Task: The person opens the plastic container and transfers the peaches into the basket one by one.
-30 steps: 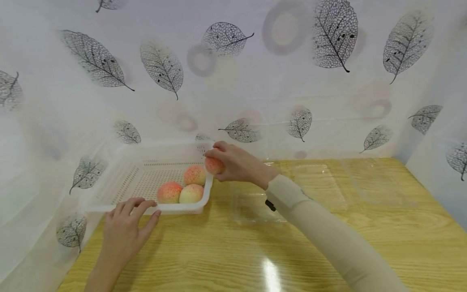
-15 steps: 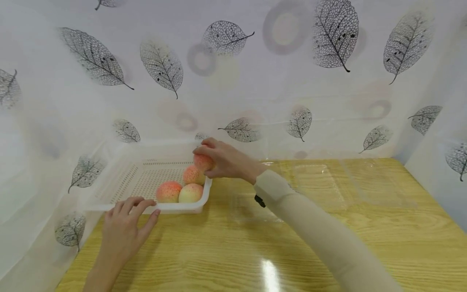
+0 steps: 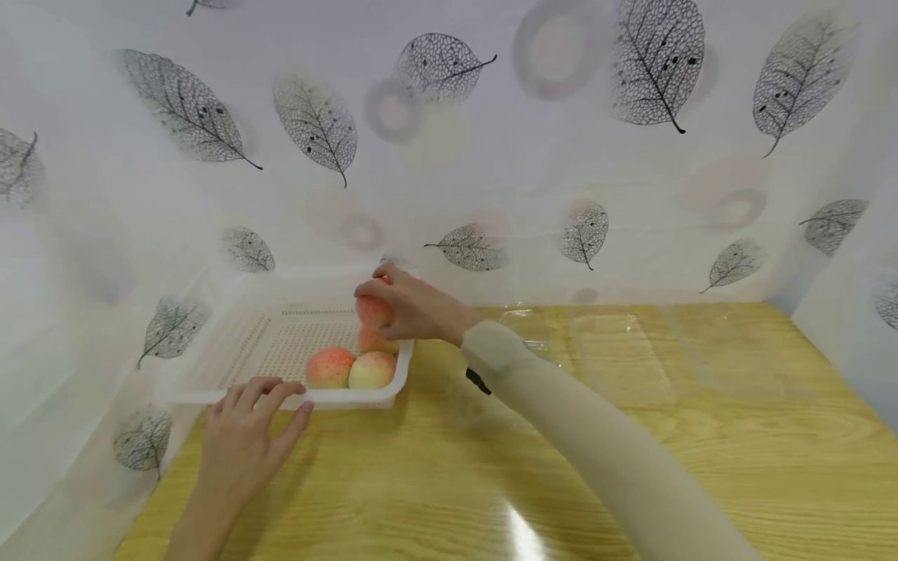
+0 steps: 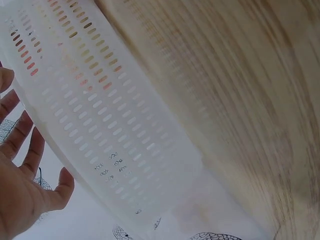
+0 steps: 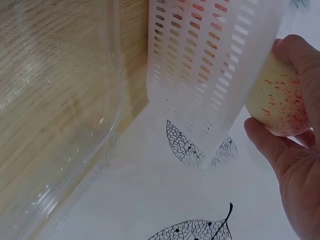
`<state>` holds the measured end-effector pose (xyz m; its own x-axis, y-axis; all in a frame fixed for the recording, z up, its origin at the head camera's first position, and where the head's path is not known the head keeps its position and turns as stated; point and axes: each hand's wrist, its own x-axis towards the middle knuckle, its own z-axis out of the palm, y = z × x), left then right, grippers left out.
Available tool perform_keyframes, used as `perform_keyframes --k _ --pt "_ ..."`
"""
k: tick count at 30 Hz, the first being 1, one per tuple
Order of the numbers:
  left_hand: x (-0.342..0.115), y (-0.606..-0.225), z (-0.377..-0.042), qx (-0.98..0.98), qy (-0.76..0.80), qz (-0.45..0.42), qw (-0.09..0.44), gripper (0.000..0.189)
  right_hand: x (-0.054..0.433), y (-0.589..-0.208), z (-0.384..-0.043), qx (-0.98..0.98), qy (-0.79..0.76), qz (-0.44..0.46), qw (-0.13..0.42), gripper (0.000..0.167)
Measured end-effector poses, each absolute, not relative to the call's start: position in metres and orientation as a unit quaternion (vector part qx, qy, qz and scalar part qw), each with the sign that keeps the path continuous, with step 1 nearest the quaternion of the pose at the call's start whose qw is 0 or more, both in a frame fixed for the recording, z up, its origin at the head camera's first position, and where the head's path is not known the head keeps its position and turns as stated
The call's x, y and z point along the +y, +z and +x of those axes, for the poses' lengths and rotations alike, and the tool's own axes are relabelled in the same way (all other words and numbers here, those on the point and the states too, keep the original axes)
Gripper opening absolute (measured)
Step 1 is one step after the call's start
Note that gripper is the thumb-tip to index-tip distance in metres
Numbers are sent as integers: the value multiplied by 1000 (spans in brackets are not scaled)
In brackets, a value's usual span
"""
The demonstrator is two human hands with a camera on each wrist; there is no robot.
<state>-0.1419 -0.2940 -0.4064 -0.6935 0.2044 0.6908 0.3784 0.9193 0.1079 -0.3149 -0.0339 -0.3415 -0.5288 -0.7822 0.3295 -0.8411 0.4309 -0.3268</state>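
Note:
A white plastic basket (image 3: pixel 351 397) with slotted walls stands at the left of the table. My left hand (image 3: pixel 238 444) rests its fingers on the near rim, the thumb spread to the side; the left wrist view shows that hand (image 4: pixel 30 185) beside the basket's slotted wall (image 4: pixel 100 115). My right hand (image 3: pixel 424 304) grips a peach (image 3: pixel 374 310) above the basket's right end. In the right wrist view, thumb and fingers pinch this yellow, red-speckled peach (image 5: pixel 280 100). Inside the basket lie a redder peach (image 3: pixel 330 368), a paler peach (image 3: pixel 373 370) and a partly covered peach (image 3: pixel 377 339).
Clear plastic trays (image 3: pixel 620 351) lie side by side on the wooden table (image 3: pixel 421 483), right of the basket. One tray's edge (image 5: pixel 117 100) shows near the basket in the right wrist view. A leaf-patterned white sheet (image 3: pixel 505 179) hangs behind the table.
My right hand has carried the peach left, from beyond the basket's right rim to above its inside. My left hand has stayed on the near rim.

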Motion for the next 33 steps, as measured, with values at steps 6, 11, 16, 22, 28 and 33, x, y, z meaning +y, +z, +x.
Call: perform_keyframes --k 6,11,16,22,28,33 --pt "-290 -407 -143 -913 -126 -155 356 26 -54 -347 -318 -848 249 467 5 67" --pt "-289 -407 -143 -914 -129 -151 354 26 -71 -351 -318 -862 226 453 -17 74" --pt "-290 -407 -143 -914 -130 -149 355 26 -84 -351 -315 -868 190 458 -18 69" --pt "-290 -409 -143 -914 -132 -146 354 26 -91 -352 -305 -884 148 439 -62 68" --pt "-290 -410 -143 -914 -133 -149 353 26 -92 -353 -300 -886 128 442 -48 60" --pt "-290 -410 -143 -913 -130 -148 358 25 -96 -354 -299 -891 131 431 -52 55"
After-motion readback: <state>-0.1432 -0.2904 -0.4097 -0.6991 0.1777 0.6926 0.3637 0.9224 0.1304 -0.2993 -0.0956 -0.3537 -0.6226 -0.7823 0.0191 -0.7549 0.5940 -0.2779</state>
